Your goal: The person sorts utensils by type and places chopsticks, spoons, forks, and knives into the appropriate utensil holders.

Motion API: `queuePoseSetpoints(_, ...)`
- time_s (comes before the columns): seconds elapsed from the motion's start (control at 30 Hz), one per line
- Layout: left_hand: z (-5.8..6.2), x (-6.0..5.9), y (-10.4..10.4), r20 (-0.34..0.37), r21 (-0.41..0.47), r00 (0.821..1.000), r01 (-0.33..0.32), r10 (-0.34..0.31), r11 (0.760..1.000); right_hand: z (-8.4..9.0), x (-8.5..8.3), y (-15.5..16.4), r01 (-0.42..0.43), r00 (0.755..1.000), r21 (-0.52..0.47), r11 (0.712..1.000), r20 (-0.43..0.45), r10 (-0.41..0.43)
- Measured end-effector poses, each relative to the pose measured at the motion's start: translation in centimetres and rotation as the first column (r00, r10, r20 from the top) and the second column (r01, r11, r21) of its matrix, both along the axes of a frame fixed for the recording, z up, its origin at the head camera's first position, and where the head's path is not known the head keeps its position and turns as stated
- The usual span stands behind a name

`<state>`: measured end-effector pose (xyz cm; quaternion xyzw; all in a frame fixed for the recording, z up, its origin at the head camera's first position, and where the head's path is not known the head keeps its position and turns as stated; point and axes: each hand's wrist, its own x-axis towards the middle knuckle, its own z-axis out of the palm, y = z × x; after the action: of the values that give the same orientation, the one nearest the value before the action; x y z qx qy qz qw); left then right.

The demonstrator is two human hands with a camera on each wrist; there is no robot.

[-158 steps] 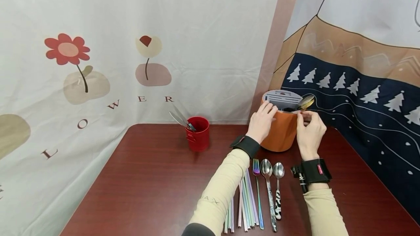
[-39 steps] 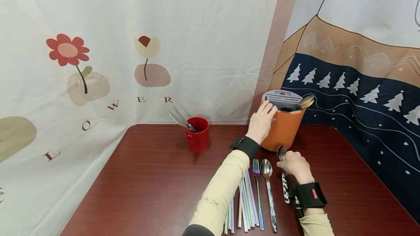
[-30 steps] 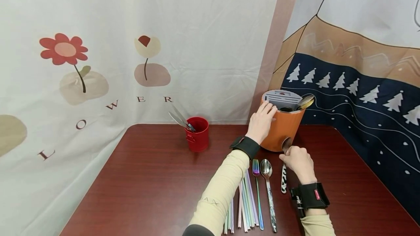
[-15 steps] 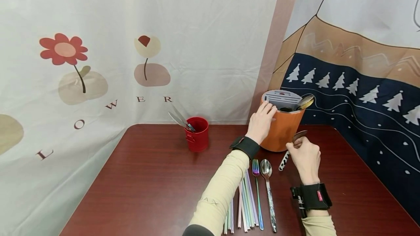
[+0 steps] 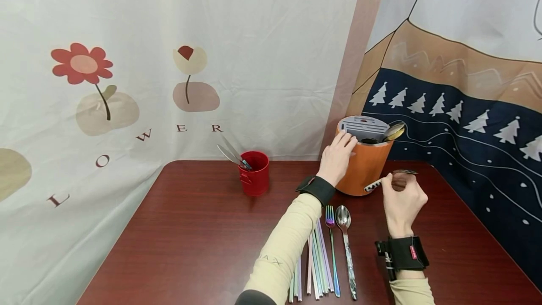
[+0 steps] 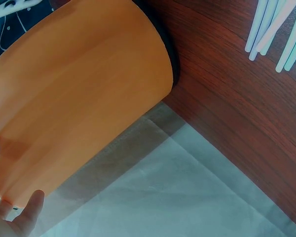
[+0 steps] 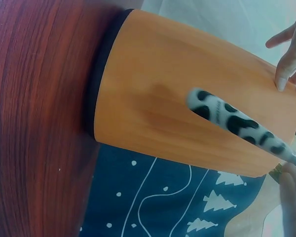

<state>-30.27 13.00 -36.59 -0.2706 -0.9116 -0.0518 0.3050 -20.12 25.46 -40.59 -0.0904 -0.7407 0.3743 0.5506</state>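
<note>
My right hand [image 5: 403, 201] pinches a spoon with a cow-print handle [image 7: 237, 122]. In the head view the spoon lies nearly sideways in front of the orange utensil holder [image 5: 363, 168], its black-spotted handle pointing left and its bowl [image 5: 405, 172] to the right. My left hand [image 5: 336, 156] rests on the holder's left side, fingertips at the rim. A grey slotted top [image 5: 364, 126] covers much of the holder's mouth. Silver and gold spoon heads [image 5: 394, 132] stick out at its right side.
On the table [image 5: 203, 239] lie a rainbow fork [image 5: 330, 220], a silver spoon [image 5: 343, 218] and several pastel chopsticks [image 5: 319, 262], partly under my left forearm. A red cup [image 5: 256, 173] with metal utensils in it stands further left. Printed cloths hang behind the table.
The cow-print spoon lay on the table earlier; my right hand has picked it up, raised it toward the holder and turned it sideways. My left hand has stayed on the holder.
</note>
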Motion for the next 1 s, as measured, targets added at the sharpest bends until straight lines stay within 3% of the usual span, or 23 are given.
queuePoseSetpoints(0.23,0.0,0.0,0.0,0.002,0.008,1.000,0.008,-0.008,1.000,0.5,0.1,-0.4,-0.003,0.988,-0.119,0.993,-0.155,-0.015)
queuePoseSetpoints(0.5,-0.1,-0.1,0.0,0.003,0.001,1.000,0.008,-0.008,1.000,1.0,0.0,-0.8,0.024,0.940,-0.175,0.984,-0.332,-0.082)
queuePoseSetpoints(0.83,0.1,0.0,0.0,0.019,0.000,1.000,0.009,-0.009,1.000,2.1,0.5,-1.5,0.101,0.908,-0.231,0.968,-0.377,-0.184)
queuePoseSetpoints(1.0,0.1,0.0,-0.1,0.027,0.001,1.000,0.008,-0.008,1.000,2.7,0.8,-1.9,0.090,0.895,-0.249,0.964,-0.404,-0.188)
